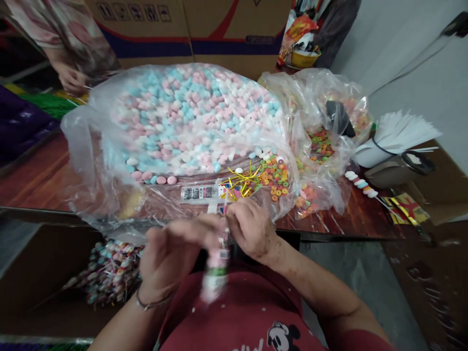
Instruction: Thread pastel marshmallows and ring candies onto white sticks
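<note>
In the head view my right hand (252, 228) is closed around the stick end of a wrapped marshmallow skewer (216, 275). The skewer tilts down toward my shirt, blurred, in a clear wrapper with a green and white print. My left hand (173, 248) is beside it, its fingers reaching over the wrapper's gathered neck; motion smears them, so their grip is unclear. Just beyond lie gold twist ties (243, 183) and flat printed wrappers (199, 193). A big clear bag of pink, blue and white marshmallows (197, 117) spreads behind them.
Ring gummies (274, 178) lie at the bag's right edge. White sticks (402, 129) stand in a container beside a grey-brown jug (395, 170). An unwrapped marshmallow skewer (361, 184) rests at right. Below left, a carton (32, 273) holds wrapped skewers. Another person's hand (73, 80) works at upper left.
</note>
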Tool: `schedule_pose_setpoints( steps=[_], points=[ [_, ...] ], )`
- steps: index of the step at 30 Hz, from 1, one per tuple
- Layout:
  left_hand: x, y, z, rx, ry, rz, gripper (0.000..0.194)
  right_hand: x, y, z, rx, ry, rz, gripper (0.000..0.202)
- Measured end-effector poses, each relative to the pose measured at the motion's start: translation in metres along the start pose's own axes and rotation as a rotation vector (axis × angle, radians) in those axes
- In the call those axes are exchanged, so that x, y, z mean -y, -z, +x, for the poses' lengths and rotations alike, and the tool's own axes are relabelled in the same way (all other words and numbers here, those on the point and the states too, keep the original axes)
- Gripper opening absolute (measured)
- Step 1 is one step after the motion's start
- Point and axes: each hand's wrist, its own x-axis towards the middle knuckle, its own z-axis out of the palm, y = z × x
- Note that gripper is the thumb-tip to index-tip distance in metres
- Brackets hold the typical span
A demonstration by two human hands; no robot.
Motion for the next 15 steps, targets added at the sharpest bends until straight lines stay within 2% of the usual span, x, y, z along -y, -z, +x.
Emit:
schedule_pose_setpoints(
  steps=[1, 3, 5, 7, 9, 11, 13, 14, 15],
  points=[
    [0.000, 0.003, -0.003, 0.074, -0.012, 0.048, 0.054, 0.000, 0.000, 0.002, -0.013, -0.028, 0.033, 0.023],
    [0.001, 0.005, -0.003, 0.077, 0.054, 0.110, 0.055, 0.004, -0.002, 0.006, -0.042, -0.034, 0.069, 0.022],
    [0.001, 0.005, 0.000, -0.062, 0.110, 0.104, 0.053, 0.011, -0.006, 0.007, -0.021, -0.001, 0.103, 0.021],
    [-0.003, 0.006, 0.002, -0.162, 0.014, 0.100, 0.046, 0.016, -0.013, 0.006, 0.041, 0.014, 0.199, 0.021],
    [-0.009, 0.010, -0.001, -0.068, -0.199, 0.162, 0.047, 0.016, -0.022, 0.005, 0.095, -0.030, 0.327, 0.019],
    [-0.015, 0.018, -0.008, 0.150, -0.335, 0.249, 0.060, 0.012, -0.029, 0.005, 0.095, -0.106, 0.392, 0.017],
    [-0.016, 0.027, -0.015, 0.219, -0.258, 0.302, 0.064, 0.010, -0.033, 0.006, 0.050, -0.141, 0.370, 0.017],
    [-0.015, 0.031, -0.018, 0.153, -0.166, 0.308, 0.062, 0.010, -0.034, 0.007, 0.029, -0.129, 0.340, 0.018],
    [-0.012, 0.034, -0.020, 0.035, -0.054, 0.306, 0.060, 0.013, -0.036, 0.008, 0.021, -0.100, 0.305, 0.019]
  ],
)
